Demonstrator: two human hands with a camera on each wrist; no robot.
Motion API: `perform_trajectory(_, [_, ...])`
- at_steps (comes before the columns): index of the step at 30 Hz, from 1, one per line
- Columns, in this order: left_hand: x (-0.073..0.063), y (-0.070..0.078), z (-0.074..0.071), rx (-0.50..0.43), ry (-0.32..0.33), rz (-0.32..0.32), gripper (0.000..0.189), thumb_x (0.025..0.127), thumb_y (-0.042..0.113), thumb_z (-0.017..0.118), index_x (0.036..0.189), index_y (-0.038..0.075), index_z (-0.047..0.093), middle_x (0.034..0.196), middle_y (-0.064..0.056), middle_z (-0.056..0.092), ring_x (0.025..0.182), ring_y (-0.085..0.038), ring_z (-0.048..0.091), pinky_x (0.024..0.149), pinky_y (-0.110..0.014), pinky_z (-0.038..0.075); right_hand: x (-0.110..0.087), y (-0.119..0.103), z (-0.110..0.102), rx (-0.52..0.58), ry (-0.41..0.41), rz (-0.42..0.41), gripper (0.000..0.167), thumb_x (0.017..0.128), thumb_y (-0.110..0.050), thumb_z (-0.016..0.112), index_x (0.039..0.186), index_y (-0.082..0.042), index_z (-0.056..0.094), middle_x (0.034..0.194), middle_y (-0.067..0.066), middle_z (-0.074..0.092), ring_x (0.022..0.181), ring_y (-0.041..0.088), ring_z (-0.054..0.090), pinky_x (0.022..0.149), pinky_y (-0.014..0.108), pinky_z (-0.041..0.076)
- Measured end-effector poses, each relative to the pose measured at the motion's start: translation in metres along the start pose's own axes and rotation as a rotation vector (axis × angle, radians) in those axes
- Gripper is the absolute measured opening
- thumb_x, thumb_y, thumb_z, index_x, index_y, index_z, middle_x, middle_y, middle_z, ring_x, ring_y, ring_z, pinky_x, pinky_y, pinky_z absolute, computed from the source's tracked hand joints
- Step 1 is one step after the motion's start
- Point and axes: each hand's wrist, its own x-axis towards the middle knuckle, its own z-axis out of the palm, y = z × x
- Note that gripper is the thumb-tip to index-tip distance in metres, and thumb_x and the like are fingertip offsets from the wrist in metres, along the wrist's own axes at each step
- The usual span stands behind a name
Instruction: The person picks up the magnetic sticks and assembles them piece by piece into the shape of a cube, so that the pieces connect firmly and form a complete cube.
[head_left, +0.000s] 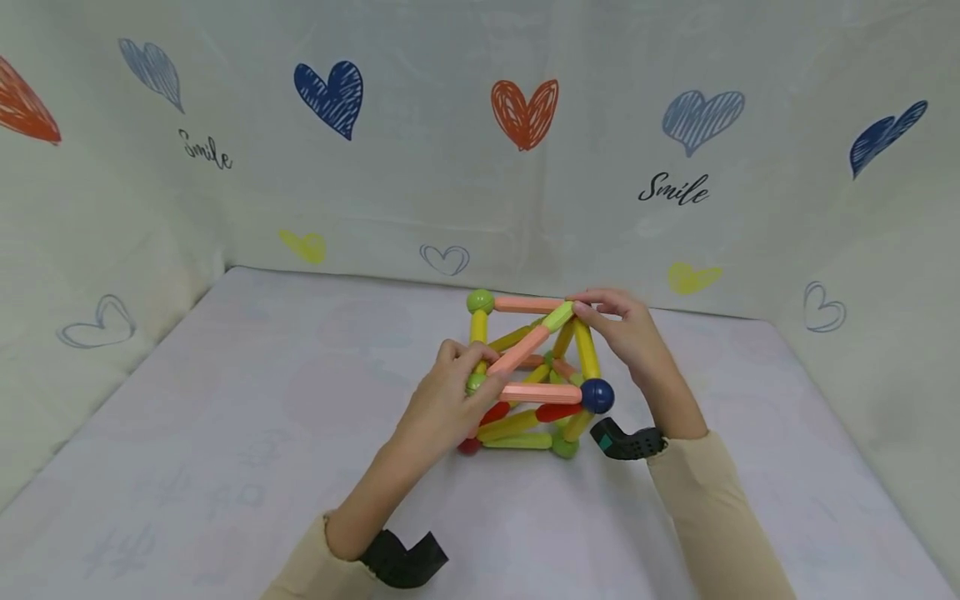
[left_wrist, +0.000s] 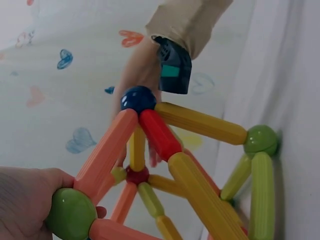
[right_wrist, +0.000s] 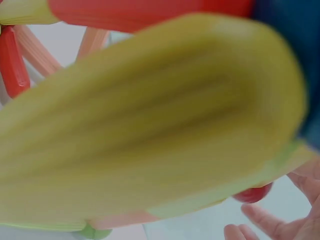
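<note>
A frame of magnetic rods and balls (head_left: 540, 393) stands on the table, with pink, yellow, red and green rods. My left hand (head_left: 442, 398) holds its near upper-left corner, thumb and fingers about a green ball (left_wrist: 70, 214). From there a pink-and-green rod (head_left: 525, 346) slants across the top to the far right corner. At that corner my right hand (head_left: 628, 335) pinches the rod's green end, close to a red ball (left_wrist: 137, 174). Some lower fingers of the right hand (right_wrist: 287, 222) are spread in the right wrist view. A dark blue ball (head_left: 597, 396) marks the near right corner.
The frame stands on a white table (head_left: 262, 467). Behind rises a pale cloth backdrop (head_left: 450, 183) printed with hearts and the word Smile. Black straps (head_left: 405, 560) sit on both wrists. A yellow rod (right_wrist: 150, 120) fills much of the right wrist view.
</note>
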Motion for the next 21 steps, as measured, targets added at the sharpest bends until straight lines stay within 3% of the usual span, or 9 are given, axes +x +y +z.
perform_trajectory(6, [0.0001, 0.0001, 0.0024, 0.018, -0.004, 0.010, 0.027, 0.091, 0.033, 0.047, 0.111, 0.018, 0.057, 0.102, -0.009, 0.042, 0.069, -0.018, 0.048, 0.054, -0.026, 0.041, -0.0009, 0.0055, 0.0047, 0.068, -0.027, 0.044, 0.039, 0.092, -0.035, 0.056, 0.121, -0.009, 0.059, 0.118, 0.011, 0.054, 0.100, 0.023, 0.050, 0.093, 0.038, 0.040])
perform_trajectory(12, [0.0010, 0.0009, 0.0035, 0.040, 0.012, 0.010, 0.027, 0.091, 0.031, 0.047, 0.112, 0.018, 0.057, 0.102, -0.008, 0.041, 0.065, -0.018, 0.047, 0.052, -0.026, 0.039, -0.0006, 0.0053, 0.0080, 0.141, -0.033, 0.033, 0.041, 0.092, -0.034, 0.056, 0.122, -0.005, 0.056, 0.121, 0.012, 0.049, 0.094, 0.022, 0.059, 0.099, 0.042, 0.042])
perform_trajectory(16, [0.0025, 0.0011, 0.0041, 0.059, 0.019, 0.009, 0.030, 0.091, 0.031, 0.047, 0.115, 0.018, 0.057, 0.103, -0.008, 0.041, 0.065, -0.018, 0.046, 0.052, -0.026, 0.039, 0.0007, 0.0050, 0.0099, 0.170, -0.034, 0.040, 0.041, 0.092, -0.035, 0.055, 0.121, -0.005, 0.055, 0.117, 0.008, 0.049, 0.088, 0.023, 0.063, 0.092, 0.032, 0.047])
perform_trajectory(21, [0.0056, 0.0000, 0.0036, 0.070, 0.008, 0.014, 0.034, 0.091, 0.033, 0.046, 0.119, 0.017, 0.057, 0.103, -0.009, 0.042, 0.065, -0.018, 0.047, 0.052, -0.026, 0.039, 0.0019, 0.0038, 0.0105, 0.196, -0.032, 0.057, 0.041, 0.093, -0.033, 0.055, 0.122, -0.004, 0.054, 0.117, 0.006, 0.048, 0.092, 0.023, 0.063, 0.084, 0.021, 0.049])
